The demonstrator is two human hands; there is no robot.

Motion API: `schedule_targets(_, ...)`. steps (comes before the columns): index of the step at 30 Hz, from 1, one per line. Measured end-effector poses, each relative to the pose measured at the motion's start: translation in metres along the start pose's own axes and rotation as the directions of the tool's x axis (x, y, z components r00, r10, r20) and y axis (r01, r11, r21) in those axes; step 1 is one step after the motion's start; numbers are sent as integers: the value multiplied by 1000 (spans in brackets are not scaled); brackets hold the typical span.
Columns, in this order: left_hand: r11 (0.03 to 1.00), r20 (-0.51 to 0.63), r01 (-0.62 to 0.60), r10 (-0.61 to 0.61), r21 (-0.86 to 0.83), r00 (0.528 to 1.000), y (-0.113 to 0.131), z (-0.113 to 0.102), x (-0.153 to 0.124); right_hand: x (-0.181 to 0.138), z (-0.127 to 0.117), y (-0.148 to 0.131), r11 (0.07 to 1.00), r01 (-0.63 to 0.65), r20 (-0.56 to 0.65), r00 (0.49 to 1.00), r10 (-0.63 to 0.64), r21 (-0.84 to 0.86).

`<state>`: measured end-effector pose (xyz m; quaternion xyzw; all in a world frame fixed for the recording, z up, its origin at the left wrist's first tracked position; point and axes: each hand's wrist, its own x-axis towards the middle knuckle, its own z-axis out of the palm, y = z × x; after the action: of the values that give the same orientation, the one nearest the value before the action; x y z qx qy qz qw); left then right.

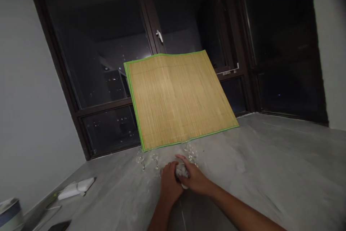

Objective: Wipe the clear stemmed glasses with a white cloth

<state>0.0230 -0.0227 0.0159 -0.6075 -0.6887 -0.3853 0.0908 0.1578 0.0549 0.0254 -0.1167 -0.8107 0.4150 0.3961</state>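
**At the counter [270,159], cloth [181,170] gripped**

My left hand [169,182] and right hand [195,180] curled tight around it together, low on the grey top. Small stemmed glasses [155,158] stood just beyond, before a bamboo mat [178,97] leaning on the window [94,50].

Cloth [180,170]: pale grey-white, crumpled into a small wad | state: bunched tight, mostly hidden under my fingers | pose: gripped between my left hand [169,183] and my right hand [195,180], a pale edge showing below them | place: low over the grey counter [270,173] | what it wraps: cannot tell
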Motion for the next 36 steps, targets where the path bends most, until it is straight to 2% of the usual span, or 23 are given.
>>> schedule_targets(5, 978, -26, 49, -55, -205, 998, -9, 10, 5, 4, 1, 1, 1000, 6, -95, 995, -3, 28)
schedule_targets(10, 904, -6, 82, -93, -419, 996, -1, 8, 9, 6, 2, 1, 999, 47, -171, 984, -46, 3)
schedule_targets(14, 898, -18, 84, -101, -431, 995, 1, 9, 10, 6, 1, 1, 999, 38, -225, 974, -33, 15)
schedule_targets(18, 898, -17, 127, -147, -421, 989, 0, 12, 11, 5, 2, 4, 995, 69, -326, 941, -89, -72)
schedule_targets(22, 880, -32, 148, -182, -452, 983, -2, 14, 11, 7, -7, 9, 971, 98, -445, 876, -188, -217)
schedule_targets(25, 860, -47, 172, -221, -480, 974, -6, 15, 12, 14, -35, 11, 938, 86, -587, 760, -280, -335)
schedule_targets(28, 860, -66, 227, -287, -456, 956, -11, 15, 14, 22, -69, 17, 937, -28, -776, 569, -273, -349)
schedule_targets(30, 872, -71, 253, -309, -419, 948, -14, 13, 14, 25, -85, 26, 939, -128, -831, 514, -212, -318)
schedule_targets(32, 885, -82, 272, -325, -377, 942, -17, 9, 14, 25, -92, 41, 930, -240, -851, 511, -123, -279)
schedule_targets(36, 904, -110, 327, -367, -275, 924, -25, 3, 12, 22, -87, 73, 857, -453, -797, 598, 88, -246)
